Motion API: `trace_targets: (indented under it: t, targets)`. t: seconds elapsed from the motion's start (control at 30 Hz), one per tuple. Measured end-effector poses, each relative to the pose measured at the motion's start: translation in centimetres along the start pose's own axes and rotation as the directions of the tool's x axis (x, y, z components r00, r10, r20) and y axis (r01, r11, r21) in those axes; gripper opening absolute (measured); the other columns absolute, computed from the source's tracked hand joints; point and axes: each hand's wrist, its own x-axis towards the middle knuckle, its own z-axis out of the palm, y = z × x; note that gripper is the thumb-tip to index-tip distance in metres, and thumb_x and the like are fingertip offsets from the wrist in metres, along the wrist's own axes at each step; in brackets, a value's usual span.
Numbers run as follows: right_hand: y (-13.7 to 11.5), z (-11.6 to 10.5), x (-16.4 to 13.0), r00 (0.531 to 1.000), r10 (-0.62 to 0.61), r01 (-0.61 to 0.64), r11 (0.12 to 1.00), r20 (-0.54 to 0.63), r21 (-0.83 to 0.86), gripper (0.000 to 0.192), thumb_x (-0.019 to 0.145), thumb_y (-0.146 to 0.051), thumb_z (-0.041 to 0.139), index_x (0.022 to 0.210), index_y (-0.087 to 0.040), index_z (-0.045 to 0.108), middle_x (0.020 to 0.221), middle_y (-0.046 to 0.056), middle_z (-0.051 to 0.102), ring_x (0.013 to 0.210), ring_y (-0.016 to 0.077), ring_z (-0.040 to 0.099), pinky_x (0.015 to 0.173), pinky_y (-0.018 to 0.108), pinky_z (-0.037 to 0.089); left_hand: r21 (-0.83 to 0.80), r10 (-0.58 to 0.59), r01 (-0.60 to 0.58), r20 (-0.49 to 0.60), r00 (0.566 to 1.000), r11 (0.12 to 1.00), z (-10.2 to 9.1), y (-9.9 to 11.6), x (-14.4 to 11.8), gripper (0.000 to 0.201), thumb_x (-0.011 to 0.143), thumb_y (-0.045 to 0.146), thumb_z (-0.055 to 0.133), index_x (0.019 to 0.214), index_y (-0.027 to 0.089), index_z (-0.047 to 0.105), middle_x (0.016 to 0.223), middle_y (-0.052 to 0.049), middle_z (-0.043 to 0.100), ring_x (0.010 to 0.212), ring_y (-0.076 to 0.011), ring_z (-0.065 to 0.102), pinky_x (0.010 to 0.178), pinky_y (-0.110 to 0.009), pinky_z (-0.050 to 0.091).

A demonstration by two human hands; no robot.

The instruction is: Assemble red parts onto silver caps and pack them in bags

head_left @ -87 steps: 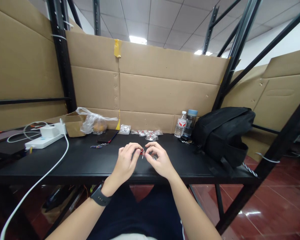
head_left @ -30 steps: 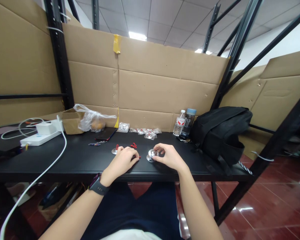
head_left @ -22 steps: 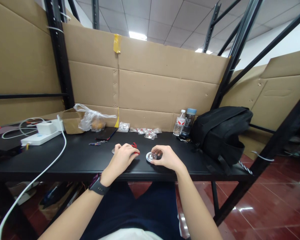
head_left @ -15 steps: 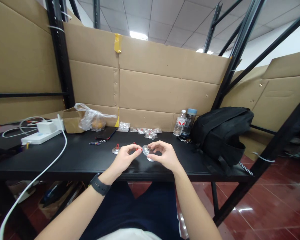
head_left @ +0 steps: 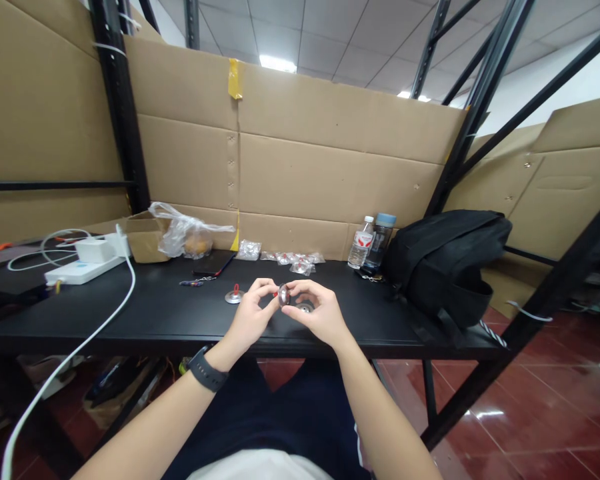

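Note:
My two hands meet above the black table (head_left: 145, 320). My right hand (head_left: 316, 313) pinches a small round silver metal disc (head_left: 283, 295), held on edge. My left hand (head_left: 253, 313) pinches a small red loop piece (head_left: 275, 293) against that disc. A second silver disc (head_left: 305, 307) lies on the table just under my right hand. To the left, another silver disc with a red loop on it (head_left: 235, 296) rests on the table, apart from my hands. A dark watch is on my left wrist.
Small clear bags of parts (head_left: 295, 261) line the cardboard wall. A phone (head_left: 213, 265) and keys (head_left: 193, 282) lie left of centre. A white power strip (head_left: 80, 271) with cable, a cardboard box (head_left: 143, 241), a plastic bag (head_left: 187, 235), two bottles (head_left: 373, 241) and a black backpack (head_left: 450, 263) also stand there.
A second ago both hands were down on the table, the right on a silver disc. Both have since risen and come together, the right holding a disc, the left a red piece.

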Motion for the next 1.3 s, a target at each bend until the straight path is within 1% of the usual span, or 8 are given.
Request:
trace_targets:
  t: [0.23, 0.43, 0.73, 0.87, 0.97, 1.07, 1.17, 1.3]
  targets:
    - [0.2, 0.1, 0.1, 1.0, 0.01, -0.01, 0.999, -0.001, -0.033, 0.026, 0.078, -0.039, 0.083, 0.093, -0.022, 0.071, 0.115, 0.01, 0.071, 0.098, 0.0229, 0.071, 0.079, 0.033, 0.06, 0.061, 0.013, -0.01, -0.038, 0.999, 0.998, 0.0, -0.1, -0.2, 0.018, 0.092, 0.037, 0.065, 0.093, 0.021, 0.074, 0.102, -0.005, 0.057, 0.102, -0.0213, 0.059, 0.097, -0.034, 0.045]
    - [-0.1, -1.3, 0.3, 0.997, -0.029, 0.038, 0.991, 0.067, -0.131, 0.015, 0.092, -0.034, 0.066, 0.095, -0.022, 0.075, 0.114, 0.008, 0.067, 0.103, 0.02, 0.067, 0.08, 0.03, 0.058, 0.065, 0.01, -0.008, -0.036, 0.999, 0.998, 0.2, -0.1, -0.3, 0.019, 0.09, 0.039, 0.069, 0.092, 0.021, 0.075, 0.104, -0.005, 0.057, 0.103, -0.0216, 0.06, 0.098, -0.035, 0.046]
    - [0.2, -1.6, 0.3, 0.996, -0.016, 0.037, 0.965, 0.083, -0.26, 0.009, 0.087, -0.026, 0.067, 0.083, -0.02, 0.073, 0.109, 0.006, 0.063, 0.095, 0.018, 0.065, 0.078, 0.03, 0.054, 0.247, 0.072, -0.058, -0.046, 0.996, 0.967, 0.4, 1.0, -0.8, 0.014, 0.089, 0.037, 0.07, 0.088, 0.025, 0.078, 0.101, -0.005, 0.057, 0.103, -0.0226, 0.059, 0.099, -0.039, 0.046]
    - [0.1, -1.6, 0.3, 0.995, 0.002, 0.022, 0.968, 0.097, -0.249, 0.009, 0.086, -0.024, 0.066, 0.079, -0.019, 0.069, 0.104, 0.005, 0.06, 0.09, 0.0163, 0.063, 0.076, 0.029, 0.052, 0.213, 0.09, -0.082, -0.026, 0.996, 0.974, 0.5, 1.3, -0.7, 0.016, 0.093, 0.037, 0.066, 0.091, 0.024, 0.075, 0.104, -0.005, 0.058, 0.104, -0.0219, 0.06, 0.099, -0.037, 0.047]
    - [0.1, -1.6, 0.4, 0.992, 0.005, 0.031, 0.962, 0.128, -0.272, 0.008, 0.085, -0.021, 0.065, 0.078, -0.019, 0.068, 0.105, 0.005, 0.057, 0.092, 0.0162, 0.061, 0.076, 0.028, 0.051, 0.124, 0.112, -0.114, 0.017, 0.994, 0.986, 0.5, 1.6, -0.7, 0.021, 0.098, 0.036, 0.058, 0.112, 0.025, 0.07, 0.117, -0.007, 0.06, 0.117, -0.0224, 0.058, 0.105, -0.037, 0.045]
    - [0.1, -1.8, 0.4, 0.989, -0.019, 0.061, 0.956, 0.149, -0.288, 0.007, 0.085, -0.018, 0.063, 0.08, -0.02, 0.068, 0.107, 0.005, 0.056, 0.098, 0.0174, 0.06, 0.081, 0.029, 0.05, 0.098, 0.14, -0.156, 0.149, 0.979, 0.983, 0.3, 1.9, -0.8, 0.037, 0.094, 0.035, 0.064, 0.13, 0.028, 0.061, 0.13, -0.007, 0.06, 0.125, -0.0229, 0.056, 0.109, -0.037, 0.042]
    - [0.1, -2.2, 0.5, 0.991, -0.036, 0.074, 0.95, 0.128, -0.304, 0.007, 0.086, -0.018, 0.062, 0.082, -0.02, 0.067, 0.109, 0.005, 0.056, 0.102, 0.0187, 0.059, 0.086, 0.032, 0.049, 0.144, 0.109, -0.144, 0.222, 0.969, 0.979, 0.3, 2.1, -0.8, 0.037, 0.089, 0.032, 0.07, 0.124, 0.027, 0.061, 0.123, -0.005, 0.065, 0.115, -0.0219, 0.062, 0.106, -0.037, 0.044]
    - [0.1, -2.6, 0.5, 0.997, -0.062, 0.077, 0.942, 0.056, -0.328, 0.007, 0.086, -0.02, 0.061, 0.08, -0.02, 0.065, 0.111, 0.007, 0.055, 0.104, 0.0203, 0.058, 0.091, 0.035, 0.048, 0.246, 0.021, -0.069, 0.194, 0.981, 0.967, 0.6, 2.2, -0.9, 0.028, 0.086, 0.031, 0.069, 0.113, 0.026, 0.063, 0.112, -0.003, 0.07, 0.108, -0.0228, 0.065, 0.098, -0.038, 0.046]
